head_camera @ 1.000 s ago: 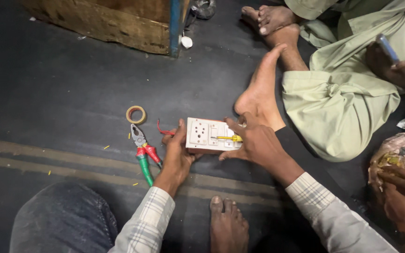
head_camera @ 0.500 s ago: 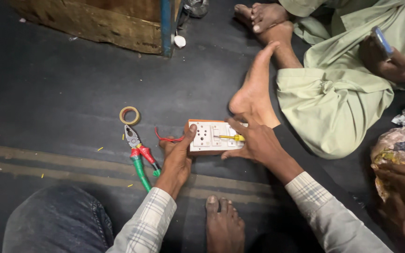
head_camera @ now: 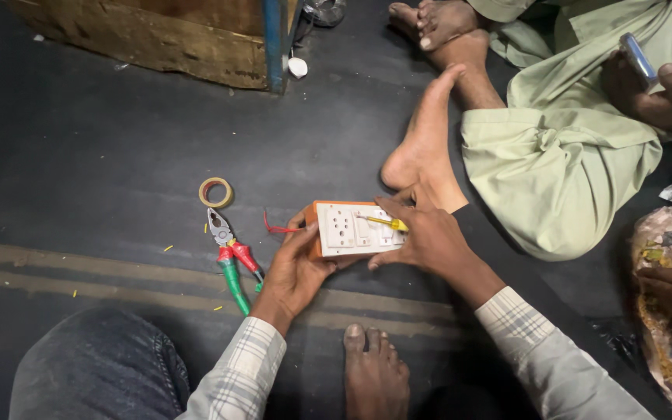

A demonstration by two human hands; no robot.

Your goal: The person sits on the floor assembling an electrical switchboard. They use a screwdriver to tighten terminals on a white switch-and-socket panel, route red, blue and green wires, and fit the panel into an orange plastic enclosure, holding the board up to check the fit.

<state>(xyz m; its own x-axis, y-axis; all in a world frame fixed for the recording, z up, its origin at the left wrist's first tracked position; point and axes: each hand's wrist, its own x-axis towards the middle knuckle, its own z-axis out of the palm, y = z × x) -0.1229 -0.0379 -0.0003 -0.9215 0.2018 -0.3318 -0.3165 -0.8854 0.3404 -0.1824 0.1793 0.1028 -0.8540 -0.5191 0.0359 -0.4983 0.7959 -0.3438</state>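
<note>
A white switch-and-socket board with an orange back lies tilted on the dark floor. My left hand grips its left end from below. My right hand rests over its right end and holds a small yellow-handled screwdriver with the tip on the board's face. A short red wire sticks out at the board's left side.
Pliers with red and green handles and a roll of tape lie left of the board. A wooden crate stands at the back. Another person in pale green clothes sits at right, foot beside the board, phone in hand. My own foot is below.
The board has tipped up a little in my left hand, showing its orange back. The screwdriver stays on its face. The view has shifted slightly.
</note>
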